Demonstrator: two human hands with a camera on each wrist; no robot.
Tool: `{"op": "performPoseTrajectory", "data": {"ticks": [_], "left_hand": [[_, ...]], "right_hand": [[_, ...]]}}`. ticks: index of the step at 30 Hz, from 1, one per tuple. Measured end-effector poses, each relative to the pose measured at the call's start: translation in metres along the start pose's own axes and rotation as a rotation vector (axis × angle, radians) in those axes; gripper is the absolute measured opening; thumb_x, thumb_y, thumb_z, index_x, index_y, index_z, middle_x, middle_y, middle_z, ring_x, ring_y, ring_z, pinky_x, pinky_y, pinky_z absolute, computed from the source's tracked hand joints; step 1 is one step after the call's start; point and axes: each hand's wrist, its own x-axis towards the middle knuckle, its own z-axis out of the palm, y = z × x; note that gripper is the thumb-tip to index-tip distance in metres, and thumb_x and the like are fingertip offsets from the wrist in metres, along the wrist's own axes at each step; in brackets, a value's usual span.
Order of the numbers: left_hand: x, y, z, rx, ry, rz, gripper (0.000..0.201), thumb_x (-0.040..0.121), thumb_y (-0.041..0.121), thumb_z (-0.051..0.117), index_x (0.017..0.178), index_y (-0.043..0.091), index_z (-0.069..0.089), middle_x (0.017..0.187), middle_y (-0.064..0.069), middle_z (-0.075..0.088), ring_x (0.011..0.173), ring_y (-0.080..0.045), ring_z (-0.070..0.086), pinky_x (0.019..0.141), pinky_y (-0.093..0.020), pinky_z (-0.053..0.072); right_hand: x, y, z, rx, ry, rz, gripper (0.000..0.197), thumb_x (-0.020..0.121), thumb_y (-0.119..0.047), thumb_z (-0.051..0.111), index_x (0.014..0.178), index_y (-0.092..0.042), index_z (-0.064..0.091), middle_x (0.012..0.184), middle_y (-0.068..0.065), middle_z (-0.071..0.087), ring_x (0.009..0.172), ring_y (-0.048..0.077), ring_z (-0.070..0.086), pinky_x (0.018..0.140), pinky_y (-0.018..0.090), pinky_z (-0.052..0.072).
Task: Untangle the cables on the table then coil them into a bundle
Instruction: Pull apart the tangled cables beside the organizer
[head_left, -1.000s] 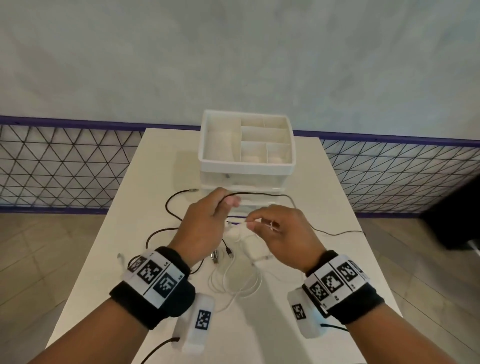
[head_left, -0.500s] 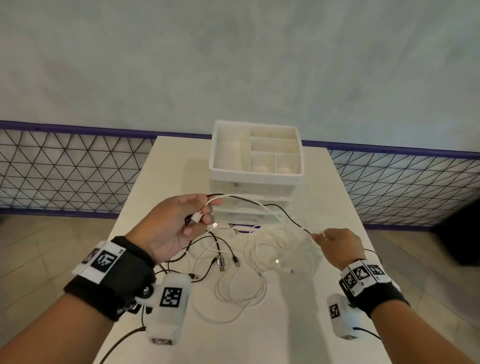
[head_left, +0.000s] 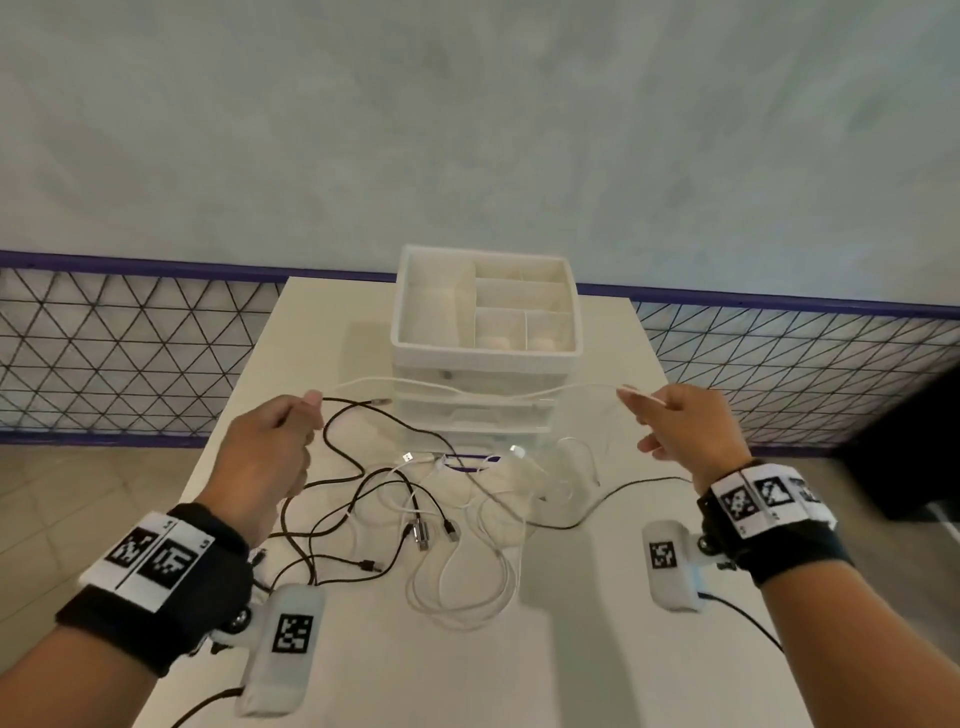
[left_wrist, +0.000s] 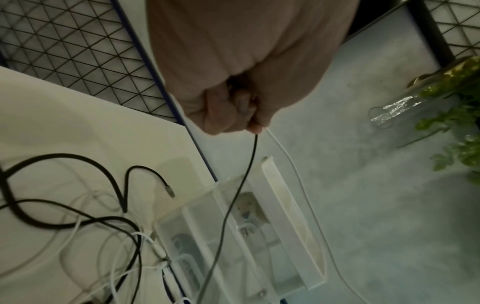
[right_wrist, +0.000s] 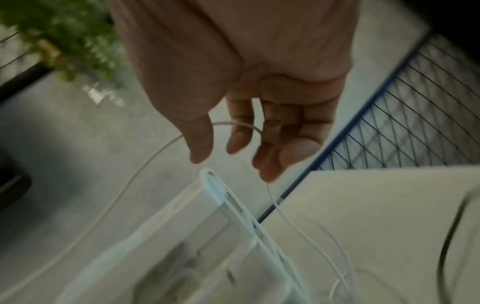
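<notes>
A tangle of black and white cables (head_left: 441, 519) lies on the white table (head_left: 363, 665) in front of a drawer organizer. My left hand (head_left: 306, 410) is raised at the left in a fist (left_wrist: 249, 121), gripping one white cable (head_left: 467, 387) and a thin black cable (head_left: 363, 415) together. The white cable (left_wrist: 285, 152) spans in the air across to my right hand (head_left: 644, 410). There it passes between the nearly straight fingers (right_wrist: 270, 144), and the thumb is off it. From that hand the white cable (right_wrist: 145, 164) drops back to the pile.
The white drawer organizer (head_left: 483, 353) with open top compartments stands at the table's far middle, right behind the stretched cable. A wire mesh fence (head_left: 130, 353) runs along the wall. A plant in a glass vase (left_wrist: 454, 82) and a dark object (head_left: 909, 457) sit off to the right.
My hands have moved from close together over the pile to far apart. The white cable now stretches between them, and the right hand has gone right and up.
</notes>
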Motion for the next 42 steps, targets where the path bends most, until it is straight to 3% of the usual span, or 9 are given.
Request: {"op": "performPoseTrajectory", "data": {"ticks": [5, 11, 16, 21, 25, 29, 34, 39, 42], "left_hand": [[-0.001, -0.004, 0.0, 0.002, 0.152, 0.003, 0.03, 0.101, 0.029, 0.051, 0.075, 0.014, 0.056, 0.063, 0.0, 0.036, 0.041, -0.011, 0.026, 0.041, -0.018, 0.022], [-0.003, -0.002, 0.002, -0.002, 0.15, -0.048, 0.029, 0.102, 0.027, 0.049, 0.077, 0.015, 0.055, 0.062, 0.001, 0.036, 0.044, -0.012, 0.026, 0.039, -0.02, 0.023], [-0.014, -0.004, 0.007, -0.013, -0.072, -0.096, 0.023, 0.099, 0.013, 0.043, 0.08, 0.011, 0.056, 0.061, 0.002, 0.033, 0.046, -0.008, 0.026, 0.038, -0.019, 0.02], [-0.028, -0.016, 0.021, 0.055, -0.251, -0.119, 0.024, 0.101, 0.01, 0.039, 0.093, 0.006, 0.061, 0.06, 0.002, 0.048, 0.048, -0.01, 0.038, 0.04, -0.021, 0.025], [-0.035, -0.035, 0.035, 0.119, -0.285, -0.214, 0.021, 0.101, 0.013, 0.042, 0.088, 0.008, 0.058, 0.057, 0.003, 0.04, 0.043, -0.008, 0.027, 0.039, -0.017, 0.019], [-0.039, -0.04, 0.048, 0.075, -0.29, -0.244, 0.028, 0.101, 0.022, 0.048, 0.074, 0.015, 0.046, 0.059, 0.003, 0.037, 0.046, -0.01, 0.025, 0.039, -0.02, 0.018], [-0.038, -0.025, 0.05, 0.008, -0.251, -0.156, 0.028, 0.1, 0.018, 0.047, 0.072, 0.011, 0.048, 0.063, -0.006, 0.059, 0.052, -0.02, 0.05, 0.051, -0.031, 0.039], [-0.039, -0.016, 0.061, 0.102, -0.302, 0.007, 0.025, 0.1, 0.025, 0.046, 0.079, 0.015, 0.057, 0.091, -0.004, 0.079, 0.094, -0.018, 0.072, 0.088, -0.037, 0.051], [-0.045, -0.008, 0.077, 0.147, -0.365, 0.132, 0.024, 0.093, 0.036, 0.051, 0.072, 0.026, 0.056, 0.089, -0.003, 0.078, 0.078, -0.005, 0.066, 0.078, -0.031, 0.043]], "right_hand": [[0.008, -0.003, -0.002, 0.159, 0.291, -0.197, 0.022, 0.083, -0.044, 0.073, 0.083, -0.022, 0.07, 0.081, -0.003, 0.075, 0.067, 0.022, 0.072, 0.069, 0.046, 0.06], [0.031, 0.019, 0.001, 0.074, 0.162, -0.03, 0.004, 0.085, -0.022, 0.068, 0.089, -0.022, 0.067, 0.097, 0.007, 0.077, 0.067, 0.02, 0.072, 0.079, 0.051, 0.061], [0.043, 0.0, -0.022, 0.042, 0.131, -0.177, 0.037, 0.08, -0.012, 0.068, 0.103, -0.041, 0.063, 0.101, 0.016, 0.075, 0.079, 0.032, 0.071, 0.082, 0.052, 0.06], [0.053, 0.043, -0.003, -0.099, -0.194, -0.019, 0.089, 0.081, 0.005, 0.063, 0.149, -0.042, 0.031, 0.139, -0.015, 0.033, 0.096, 0.033, 0.068, 0.075, 0.045, 0.06], [0.002, 0.098, 0.059, -0.479, -0.231, -0.106, 0.035, 0.082, -0.007, 0.065, 0.113, -0.021, 0.072, 0.115, 0.004, 0.072, 0.103, 0.03, 0.069, 0.096, 0.033, 0.051], [-0.072, 0.129, 0.125, -0.645, -0.676, -0.252, 0.036, 0.078, -0.023, 0.072, 0.111, -0.035, 0.068, 0.116, -0.006, 0.054, 0.109, 0.02, 0.059, 0.096, 0.032, 0.045], [-0.092, 0.13, 0.141, -0.821, -0.576, -0.473, 0.011, 0.084, -0.017, 0.059, 0.089, -0.023, 0.067, 0.113, -0.008, 0.049, 0.105, 0.021, 0.054, 0.079, 0.03, 0.031], [-0.072, 0.054, 0.11, -0.365, -0.374, -0.665, 0.011, 0.087, -0.021, 0.057, 0.085, -0.03, 0.062, 0.092, -0.009, 0.067, 0.087, 0.018, 0.063, 0.079, 0.039, 0.047], [-0.07, -0.013, 0.087, -0.046, -0.305, -0.72, 0.012, 0.093, -0.011, 0.062, 0.086, -0.021, 0.064, 0.081, -0.002, 0.067, 0.073, 0.02, 0.063, 0.073, 0.036, 0.053]]}}
